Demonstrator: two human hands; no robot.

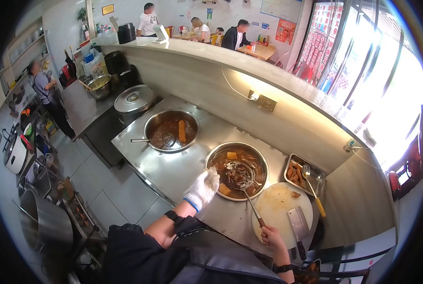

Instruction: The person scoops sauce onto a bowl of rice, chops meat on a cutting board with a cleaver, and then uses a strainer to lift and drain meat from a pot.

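Observation:
My left hand (205, 189), in a white knitted glove with a clear cover at the fingers, is closed at the left rim of the nearer round pot (267, 171). What its fingers hold, if anything, I cannot make out. My right hand (272, 236) is wrapped round the brown handle of a strainer ladle (254, 207). The ladle's wire head sits in the brown broth, full of dark meat pieces. Yellowish blocks float around it. Beside my right hand, a cleaver (297, 224) lies on the round white cutting board (278, 201).
A second broth pot (196, 124) with a ladle stands farther left, near a lidded pot (134, 98). At the right, a metal tray (321, 184) holds browned pieces and a yellow-handled spoon (315, 191). One person (45, 90) stands at left; others are beyond the counter wall (188, 71).

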